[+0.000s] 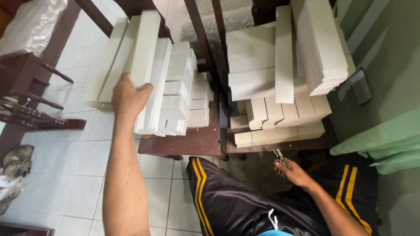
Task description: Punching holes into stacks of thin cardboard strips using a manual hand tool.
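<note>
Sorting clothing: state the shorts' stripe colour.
Orange-yellow stripes on black shorts, head view.

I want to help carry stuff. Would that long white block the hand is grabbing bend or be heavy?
Probably stiff: the long white block stays straight though the left hand grips only its end. Likely light, since one hand manages it. The leaning stack beside it might tip if bumped.

A single head-worn camera looks steeply down, close over stacked white boards (175, 87).

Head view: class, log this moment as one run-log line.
left hand: grips white strip | right hand: holds pliers | strip stacks: on wooden tables
</note>
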